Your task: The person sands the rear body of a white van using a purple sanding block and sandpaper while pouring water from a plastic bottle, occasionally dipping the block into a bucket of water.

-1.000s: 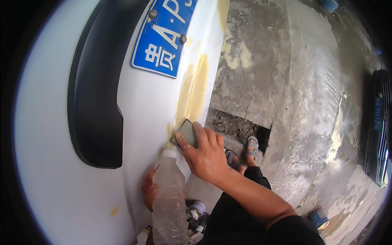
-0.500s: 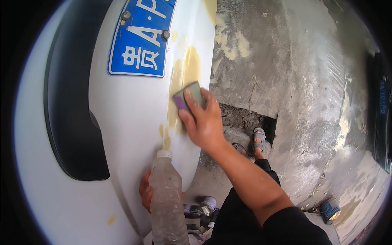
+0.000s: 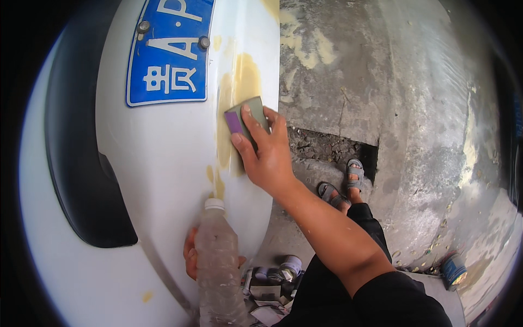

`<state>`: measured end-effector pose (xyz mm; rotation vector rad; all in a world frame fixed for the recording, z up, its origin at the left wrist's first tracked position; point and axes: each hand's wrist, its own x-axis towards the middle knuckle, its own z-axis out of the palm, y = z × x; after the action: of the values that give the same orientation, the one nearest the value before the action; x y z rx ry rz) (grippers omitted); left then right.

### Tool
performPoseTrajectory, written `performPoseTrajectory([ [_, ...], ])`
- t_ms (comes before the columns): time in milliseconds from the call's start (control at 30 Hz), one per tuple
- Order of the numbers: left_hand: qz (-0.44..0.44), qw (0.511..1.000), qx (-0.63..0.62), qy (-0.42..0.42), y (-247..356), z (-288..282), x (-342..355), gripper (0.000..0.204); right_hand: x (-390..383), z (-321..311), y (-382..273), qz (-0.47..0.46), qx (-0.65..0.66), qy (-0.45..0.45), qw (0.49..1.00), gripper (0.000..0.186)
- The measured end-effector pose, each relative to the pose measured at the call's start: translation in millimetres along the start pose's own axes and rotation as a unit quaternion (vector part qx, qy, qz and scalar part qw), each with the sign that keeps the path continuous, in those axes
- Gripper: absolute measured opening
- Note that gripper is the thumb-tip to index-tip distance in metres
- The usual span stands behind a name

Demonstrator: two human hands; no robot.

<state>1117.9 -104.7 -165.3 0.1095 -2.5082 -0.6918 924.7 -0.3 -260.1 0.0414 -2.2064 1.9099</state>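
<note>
Item: sanding block [image 3: 246,117], pinned flat under my right hand [image 3: 267,155] fingers on the yellow filler patch [image 3: 239,92] of the white panel [image 3: 163,163]; keep pressure even, strokes inside the patch, clear of the plate [image 3: 169,54]; left hand [image 3: 190,256] wraps the bottle [image 3: 218,267], cap on.

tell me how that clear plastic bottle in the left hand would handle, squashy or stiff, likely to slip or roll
The clear plastic bottle looks thin-walled and cloudy, so it would probably dent under a firm squeeze. How full it is cannot be told, so its weight is uncertain. The left hand wraps it from behind; if wet, it could slip. Round-bodied, it would likely roll if laid down.
</note>
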Motion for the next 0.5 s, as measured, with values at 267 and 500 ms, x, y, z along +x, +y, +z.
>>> performPoseTrajectory([
  [267, 0.041, 0.998, 0.032, -0.034, -2.7, -1.3, 8.1, 0.097, -33.0, -3.8, -3.8, 0.025, 0.051, -0.032, 0.998, 0.05],
  [500, -0.031, 0.998, -0.056, 0.007, -22.4, 20.2, -9.5, 0.098, -70.5, -10.6, -8.0, 0.002, 0.045, -0.081, 0.996, 0.052],
])
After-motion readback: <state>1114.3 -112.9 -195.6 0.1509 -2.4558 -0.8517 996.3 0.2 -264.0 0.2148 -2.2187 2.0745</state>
